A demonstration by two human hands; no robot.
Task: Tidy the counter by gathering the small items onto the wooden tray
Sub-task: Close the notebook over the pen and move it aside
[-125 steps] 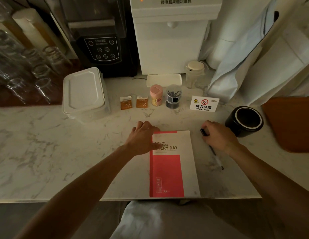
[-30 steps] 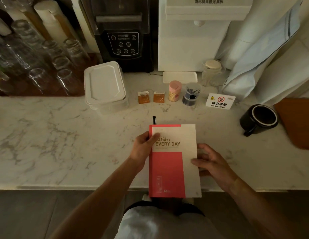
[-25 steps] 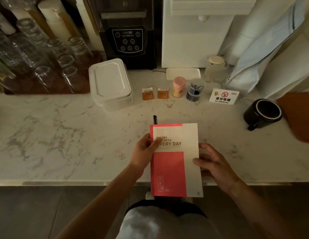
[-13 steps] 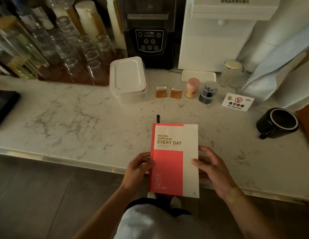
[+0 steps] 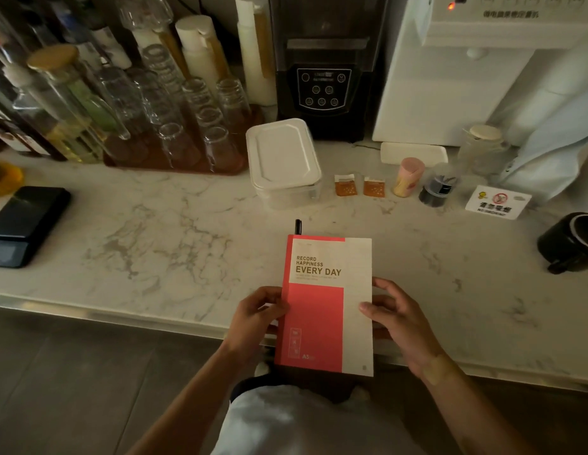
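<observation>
A matt paper-covered notebook (image 5: 325, 303) lies over a smooth, veined marble counter (image 5: 154, 244) beside clear glass tumblers (image 5: 174, 139).

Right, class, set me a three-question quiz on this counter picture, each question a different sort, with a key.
1. True or false: both hands hold the notebook.
2. Which thing pokes out from behind the notebook's far edge? A) spoon B) pen C) straw
3. Fill in: between the white box and the pink jar lie two small orange ____.

Key: 1 true: left hand and right hand grip its side edges. 2 B. 3 packets.
</observation>
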